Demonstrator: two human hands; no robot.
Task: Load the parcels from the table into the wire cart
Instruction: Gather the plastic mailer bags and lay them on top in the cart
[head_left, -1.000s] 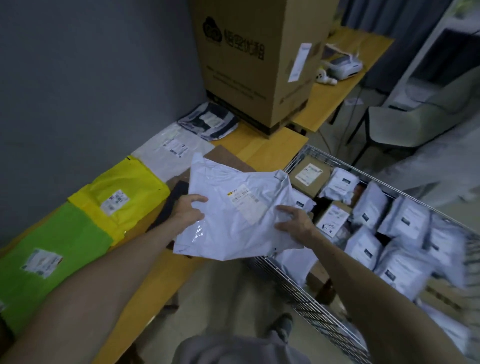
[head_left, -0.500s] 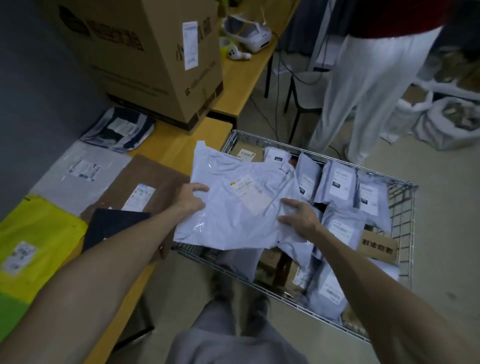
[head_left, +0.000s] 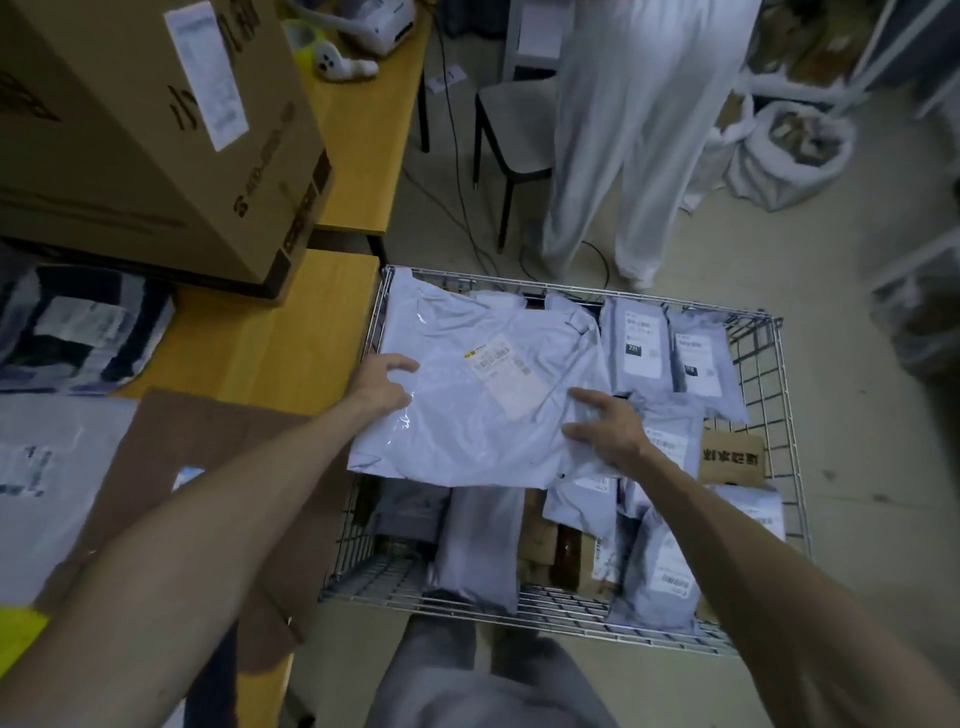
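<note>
A large white poly mailer parcel (head_left: 467, 395) with a printed label hangs flat over the left half of the wire cart (head_left: 763, 374). My left hand (head_left: 382, 384) grips its left edge and my right hand (head_left: 610, 423) grips its right lower edge. Beneath and beside it the cart holds several grey mailer bags (head_left: 636, 343) and a small brown box (head_left: 732, 460). On the wooden table (head_left: 260, 343) to the left lie a brown envelope (head_left: 171, 447), a white parcel (head_left: 47, 467) and a dark striped parcel (head_left: 78, 327).
A big cardboard box (head_left: 145, 130) stands on the table's far end. A person in white trousers (head_left: 634, 130) stands just behind the cart beside a chair (head_left: 514, 135). White sacks (head_left: 795, 145) sit at the back right. Cables run across the floor.
Both hands have carried the white parcel rightwards off the table and over the cart. The view has swung right and down, bringing the whole cart into sight.
</note>
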